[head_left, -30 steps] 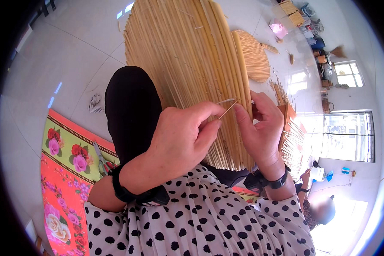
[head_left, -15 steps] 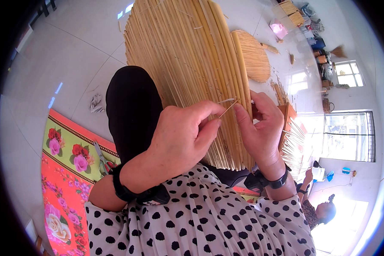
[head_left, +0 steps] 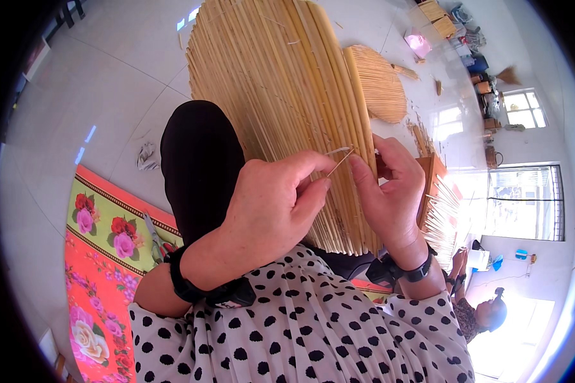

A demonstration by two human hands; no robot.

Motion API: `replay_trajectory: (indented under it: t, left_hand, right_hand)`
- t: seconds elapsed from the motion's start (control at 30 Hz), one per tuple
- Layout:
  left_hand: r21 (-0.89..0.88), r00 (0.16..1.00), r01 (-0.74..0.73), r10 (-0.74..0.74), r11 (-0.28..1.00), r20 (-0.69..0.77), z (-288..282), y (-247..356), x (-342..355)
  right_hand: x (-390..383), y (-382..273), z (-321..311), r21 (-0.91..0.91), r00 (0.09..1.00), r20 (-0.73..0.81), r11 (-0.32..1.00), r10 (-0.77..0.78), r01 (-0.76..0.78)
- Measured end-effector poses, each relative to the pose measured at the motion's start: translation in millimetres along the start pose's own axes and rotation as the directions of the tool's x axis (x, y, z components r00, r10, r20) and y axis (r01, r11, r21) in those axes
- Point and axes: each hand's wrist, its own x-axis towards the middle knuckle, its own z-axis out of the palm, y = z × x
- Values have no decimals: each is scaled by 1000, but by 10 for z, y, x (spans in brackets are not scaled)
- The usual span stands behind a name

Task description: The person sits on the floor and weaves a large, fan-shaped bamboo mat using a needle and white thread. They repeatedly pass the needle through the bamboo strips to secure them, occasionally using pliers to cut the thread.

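Note:
A large panel of straw-coloured stalks (head_left: pixel 262 70), laid side by side and stitched with thread, leans across my lap beside my dark-clad knee (head_left: pixel 201 159). My left hand (head_left: pixel 265 198) is closed in a pinch of thumb and forefinger on a thin needle-like sliver (head_left: pixel 340 163). The sliver's far tip meets the stalks near the right edge, just by my right thumb. A short whitish thread (head_left: pixel 338 150) lies beside it. My right hand (head_left: pixel 393 191) grips the panel's right edge, thumb on top, the other fingers partly hidden behind the edge.
Scissors (head_left: pixel 154 235) lie on a floral mat (head_left: pixel 102 287) at left. A smaller rounded stalk panel (head_left: pixel 380 83) rests on the tiled floor beyond. Loose stalks (head_left: pixel 442 214) stick out beside a brown wooden box (head_left: pixel 431 182) at right. Another person (head_left: pixel 479 313) sits at lower right.
Both hands keep nearly the same pinch and grip. The panel's upper end has tilted very slightly, and the whole view has shifted a little.

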Motion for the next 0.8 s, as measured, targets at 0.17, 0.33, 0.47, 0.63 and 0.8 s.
replay_trajectory:
  t: [0.17, 0.33, 0.47, 0.63, 0.8]
  left_hand:
    - [-7, 1000, 2, -2, 1000, 6, -7, 5, -3]
    - [17, 1000, -1, 1, 1000, 8, -16, 6, -7]
    - [44, 999, -39, 38, 998, 2, -9, -28, 19]
    - [88, 998, -58, 60, 994, -19, -30, -76, -30]
    - [164, 994, -89, 99, 983, -56, 4, -45, -58]
  right_hand:
    - [-3, -1, 0, -3, 1000, 5, 1000, 7, -7]
    - [-8, -2, 7, -10, 1000, -1, 1000, 0, 0]
    - [-20, 1, -15, -23, 1000, -9, 1000, 4, -4]
    - [-79, -48, 32, 13, 999, -38, 999, 31, -31]
    - [-116, -146, 30, -2, 998, -34, 998, 58, -58]
